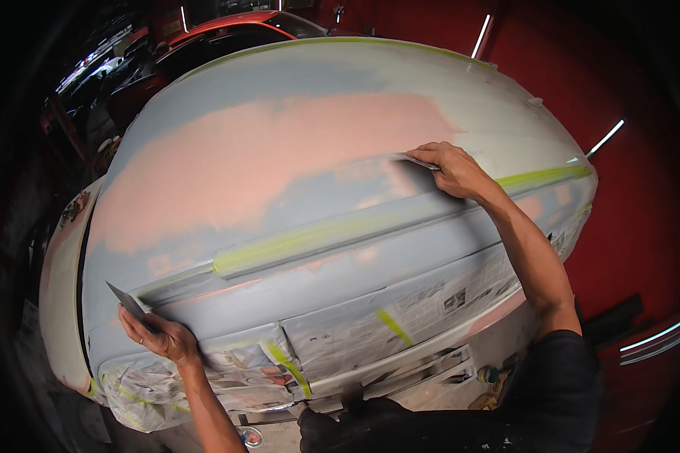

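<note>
On the left, the left hand (162, 340) pinches a thin dark sheet (131, 304), which pokes up past its fingers. Next comes yellow-green tape (291, 245) along the big pink and gray car panel (272, 151). Farther right, the right hand (461, 172) grips a thin flat piece (417, 161) that sticks out left, over the panel. I cannot tell if it touches.

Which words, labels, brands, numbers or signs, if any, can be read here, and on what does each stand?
White-grey printed newspaper sheets on the side of the grey-and-pink curved vehicle body: print too small and blurred to read.
Thin, flat grey blade in the left hand: no lettering visible.
Thin, dark flat blade in the right hand: no lettering visible.
Elsewhere: none legible.
</note>
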The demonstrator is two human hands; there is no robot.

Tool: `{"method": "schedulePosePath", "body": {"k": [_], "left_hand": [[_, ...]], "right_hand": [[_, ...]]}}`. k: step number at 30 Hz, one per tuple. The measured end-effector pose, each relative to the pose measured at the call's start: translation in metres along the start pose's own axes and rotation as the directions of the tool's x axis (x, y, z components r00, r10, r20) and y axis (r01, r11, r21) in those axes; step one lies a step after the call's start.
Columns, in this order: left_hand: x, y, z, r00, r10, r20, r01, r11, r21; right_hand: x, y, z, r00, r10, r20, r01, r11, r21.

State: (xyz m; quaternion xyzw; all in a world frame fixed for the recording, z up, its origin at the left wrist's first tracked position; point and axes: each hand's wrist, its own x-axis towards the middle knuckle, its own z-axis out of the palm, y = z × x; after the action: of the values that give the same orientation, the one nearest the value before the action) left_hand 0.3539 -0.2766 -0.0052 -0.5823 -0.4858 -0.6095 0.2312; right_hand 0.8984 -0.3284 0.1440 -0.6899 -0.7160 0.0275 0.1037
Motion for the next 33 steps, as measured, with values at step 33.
{"method": "schedulePosePath", "body": {"k": [33], "left_hand": [[0.005,0.002,-0.004,1.0,0.025,0.008,-0.026,0.997,0.075]], "right_hand": [[0.022,-0.069,0.002,0.973,-0.149,0.178,0.142,0.988,0.054]]}}
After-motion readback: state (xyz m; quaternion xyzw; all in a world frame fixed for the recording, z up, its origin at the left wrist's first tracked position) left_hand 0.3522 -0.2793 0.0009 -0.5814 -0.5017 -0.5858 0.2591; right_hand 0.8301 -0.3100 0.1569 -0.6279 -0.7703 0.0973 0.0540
